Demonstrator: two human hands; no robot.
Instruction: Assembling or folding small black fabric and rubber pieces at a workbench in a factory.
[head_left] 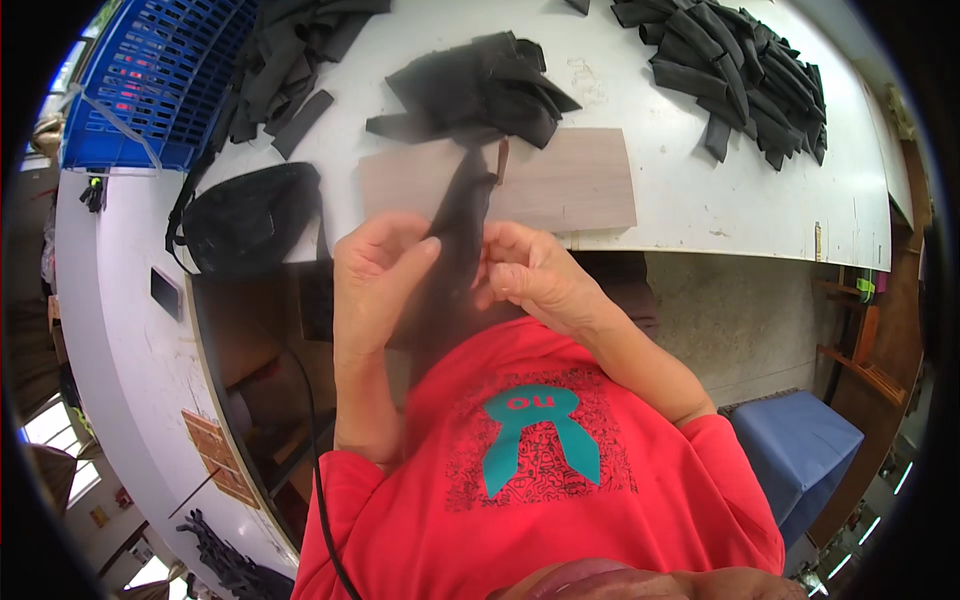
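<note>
A black fabric strip (458, 225) is being handled between the two hands, and the step in hand appears to be one of working its edges, perhaps straightening or opening the cloth. The strip is being held up lengthwise in front of the body: its upper end is reaching over a wood-toned board (590, 180), close beside a short brown peg (502, 160), while its lower part is hanging past the near edge of the white surface (700, 215) toward the lap. Whether the peg is being touched by the cloth cannot be told. By judgement, the next move is calling for both edges to be kept under control, with the upper end being kept lined up with the peg.

At the left edge of the strip, the cloth is being pinched by the left hand (375, 270), the thumb lying on the front and the fingers being partly hidden behind. At the right edge, the right hand (540, 275) is being kept curled, and the cloth seems to be getting pinched between thumb and fingertips; how tightly cannot be told. Only a narrow band of cloth is being left between the hands, which are not touching each other.

Beyond the board, a loose heap of black fabric pieces (480, 85) is lying, and a larger heap of dark strips (735, 75) is being kept farther right.
</note>
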